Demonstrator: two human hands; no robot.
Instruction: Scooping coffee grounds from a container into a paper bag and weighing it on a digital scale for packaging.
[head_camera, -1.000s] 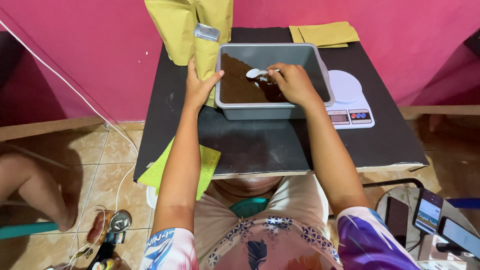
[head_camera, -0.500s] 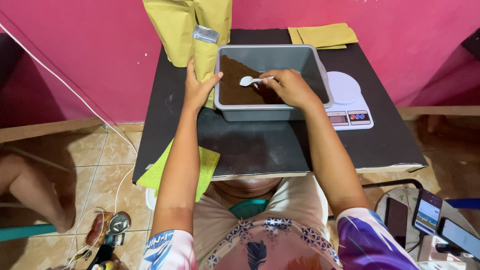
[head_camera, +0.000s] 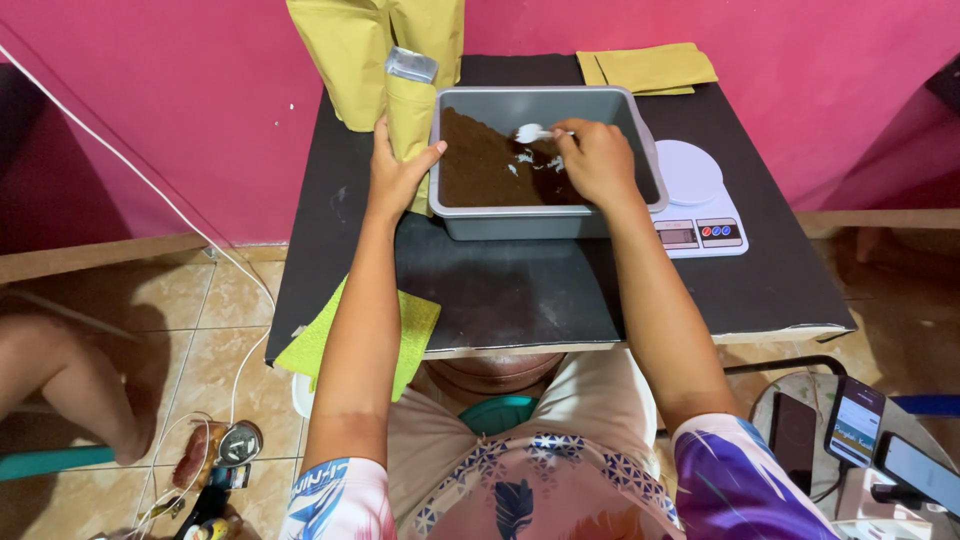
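So the white spoon (head_camera: 530, 132) sits pinched in the right hand (head_camera: 597, 160), bowl poking out past the fingertips over the brown powder (head_camera: 480, 160) in the grey tray (head_camera: 545, 218). Just left of that, the left hand (head_camera: 392, 172) is wrapped around a tall yellow pouch (head_camera: 410, 115) with a silvery open top. Bigger yellow bags (head_camera: 365, 50) stand behind it, flat yellow ones (head_camera: 648, 68) lie beyond the right hand, and a white scale (head_camera: 695, 200) is beside the tray.

Bright, even light; sharp picture, soft shadows, slight edge distortion.
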